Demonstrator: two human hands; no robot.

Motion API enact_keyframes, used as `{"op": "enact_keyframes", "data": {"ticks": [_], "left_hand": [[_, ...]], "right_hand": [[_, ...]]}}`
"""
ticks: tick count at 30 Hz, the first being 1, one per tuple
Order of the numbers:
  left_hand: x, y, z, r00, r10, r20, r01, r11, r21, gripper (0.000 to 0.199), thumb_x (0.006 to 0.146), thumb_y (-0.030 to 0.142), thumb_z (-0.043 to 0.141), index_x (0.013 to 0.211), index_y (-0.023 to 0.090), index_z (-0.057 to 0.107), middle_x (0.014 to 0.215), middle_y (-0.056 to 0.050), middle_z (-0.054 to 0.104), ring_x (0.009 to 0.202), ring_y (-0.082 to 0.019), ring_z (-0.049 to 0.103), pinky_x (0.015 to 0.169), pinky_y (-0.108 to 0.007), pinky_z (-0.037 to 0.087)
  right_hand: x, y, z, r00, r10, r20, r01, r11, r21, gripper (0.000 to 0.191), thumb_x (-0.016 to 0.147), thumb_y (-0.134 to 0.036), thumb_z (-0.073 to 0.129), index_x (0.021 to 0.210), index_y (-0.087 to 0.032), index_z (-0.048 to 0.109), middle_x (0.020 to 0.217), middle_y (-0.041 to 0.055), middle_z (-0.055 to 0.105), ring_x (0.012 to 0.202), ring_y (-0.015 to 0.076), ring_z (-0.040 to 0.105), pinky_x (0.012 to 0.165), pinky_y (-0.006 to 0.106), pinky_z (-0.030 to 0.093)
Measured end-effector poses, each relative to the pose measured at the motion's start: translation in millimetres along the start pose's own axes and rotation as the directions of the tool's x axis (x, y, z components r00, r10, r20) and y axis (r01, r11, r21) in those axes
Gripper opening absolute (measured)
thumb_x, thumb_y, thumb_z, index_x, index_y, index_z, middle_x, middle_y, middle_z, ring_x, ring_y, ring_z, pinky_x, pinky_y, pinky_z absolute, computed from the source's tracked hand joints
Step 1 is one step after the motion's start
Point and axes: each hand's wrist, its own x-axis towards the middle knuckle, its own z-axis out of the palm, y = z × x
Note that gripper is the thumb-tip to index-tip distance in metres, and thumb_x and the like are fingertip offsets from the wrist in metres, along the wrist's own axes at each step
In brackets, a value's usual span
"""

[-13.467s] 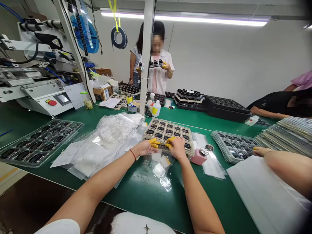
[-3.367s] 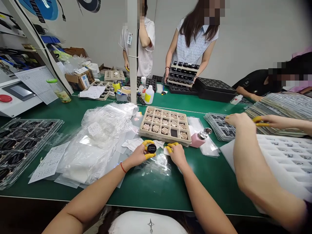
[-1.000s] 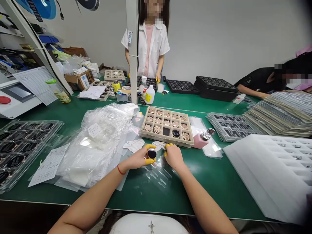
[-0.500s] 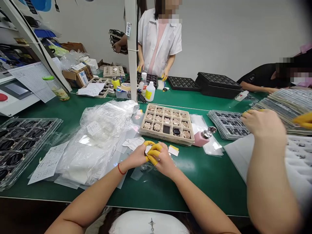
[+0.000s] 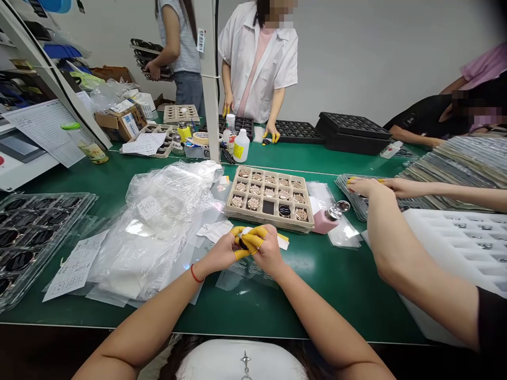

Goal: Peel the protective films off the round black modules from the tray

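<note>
Yellow-sleeved fingertips of both hands pinch a round, dark, smooth disc.

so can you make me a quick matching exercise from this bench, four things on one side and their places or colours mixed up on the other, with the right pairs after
Things:
1. left hand
2. tall glass jar
3. pink bottle
4. white plastic bottle

Places and colours:
A. beside the right end of the beige tray
B. yellow label on its front
C. red cord at the wrist
D. topped with a green lid

Right pairs: 1-C, 2-D, 3-A, 4-B
</note>
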Motion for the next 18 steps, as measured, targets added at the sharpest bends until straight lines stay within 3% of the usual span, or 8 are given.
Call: {"op": "enact_keyframes", "data": {"ticks": [3,7,10,14,18], "left_hand": [[1,0,-2.2,0.998,-0.014,-0.066,0.013,1.000,-0.016,0.046,0.073,0.025,0.066,0.113,0.019,0.044,0.082,0.001,0.057,0.071,-0.013,0.056,0.064,-0.024,0.045],[2,-2,-6.5,0.996,-0.001,-0.091,0.002,1.000,0.016,0.045,0.073,0.026,0.065,0.112,0.019,0.045,0.085,-0.001,0.057,0.074,-0.014,0.057,0.067,-0.026,0.047],[1,-1,-5.6,0.997,-0.003,-0.073,0.006,0.999,0.041,0.046,0.073,0.028,0.065,0.113,0.019,0.045,0.086,-0.002,0.058,0.073,-0.014,0.057,0.066,-0.026,0.047],[0,1,0.0,0.998,-0.028,-0.048,0.029,0.999,0.031,0.047,0.071,0.031,0.068,0.112,0.020,0.047,0.085,-0.001,0.060,0.072,-0.015,0.058,0.064,-0.026,0.047],[0,1,0.5,0.995,-0.027,-0.092,0.029,0.999,0.015,0.046,0.072,0.030,0.068,0.111,0.020,0.047,0.094,-0.004,0.062,0.084,-0.019,0.062,0.076,-0.032,0.051]], "right_hand": [[0,5,-3,0.998,0.020,-0.055,-0.018,0.999,0.034,0.018,0.086,-0.026,0.051,0.088,-0.030,0.069,0.081,0.0031,0.063,0.083,0.0191,0.048,0.079,0.038,0.035],[-7,3,0,0.999,-0.005,0.042,0.004,0.999,0.036,0.019,0.087,-0.028,0.050,0.089,-0.029,0.069,0.081,0.0045,0.062,0.084,0.0201,0.048,0.077,0.038,0.034],[-5,4,4,0.999,0.018,0.031,-0.019,1.000,0.025,0.021,0.087,-0.027,0.048,0.088,-0.028,0.068,0.081,0.0049,0.062,0.084,0.0202,0.047,0.079,0.039,0.034],[6,16,4,0.987,0.151,-0.057,-0.149,0.988,0.042,0.019,0.087,-0.029,0.049,0.087,-0.027,0.068,0.079,0.0035,0.062,0.082,0.0199,0.048,0.079,0.038,0.036],[9,34,-5,0.935,0.351,-0.053,-0.346,0.935,0.080,0.021,0.085,-0.028,0.050,0.099,-0.023,0.064,0.091,0.0059,0.064,0.092,0.0225,0.051,0.084,0.040,0.039]]}}
